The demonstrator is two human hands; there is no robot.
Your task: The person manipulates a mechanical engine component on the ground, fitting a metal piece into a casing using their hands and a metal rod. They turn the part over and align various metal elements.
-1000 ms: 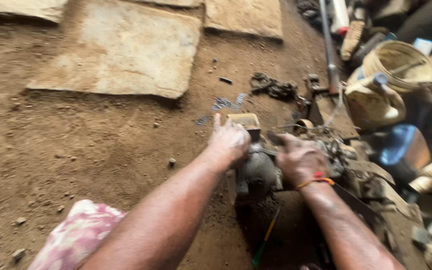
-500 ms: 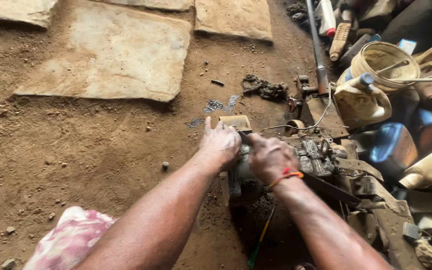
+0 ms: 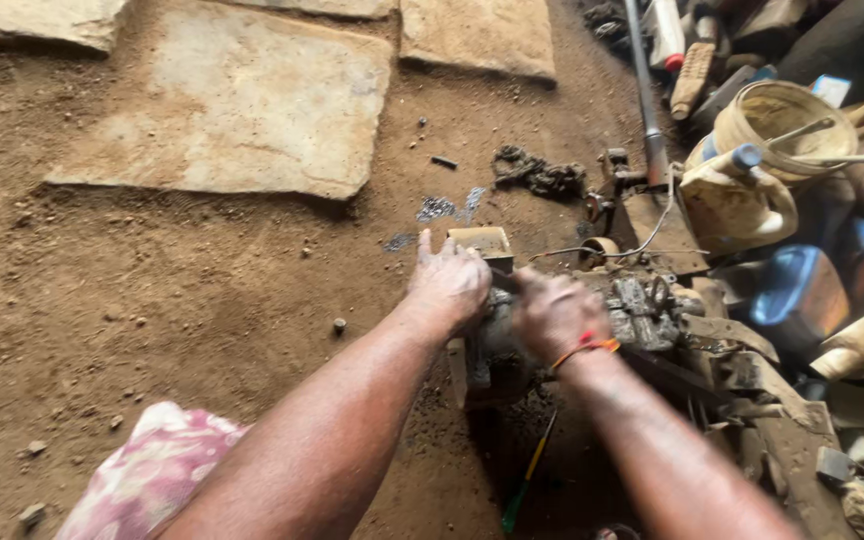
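Both hands on a greasy engine block, centre of frame, on a dirt floor.
Block's long axis runs from frame centre toward lower right. Left hand lies flat on its upper-left end, fingers loosely together, thumb out. Right hand curls over the top; its fingertips are hidden, grip unclear. Stone slabs upper left, plastic jug and bucket upper right, screwdriver bottom centre.
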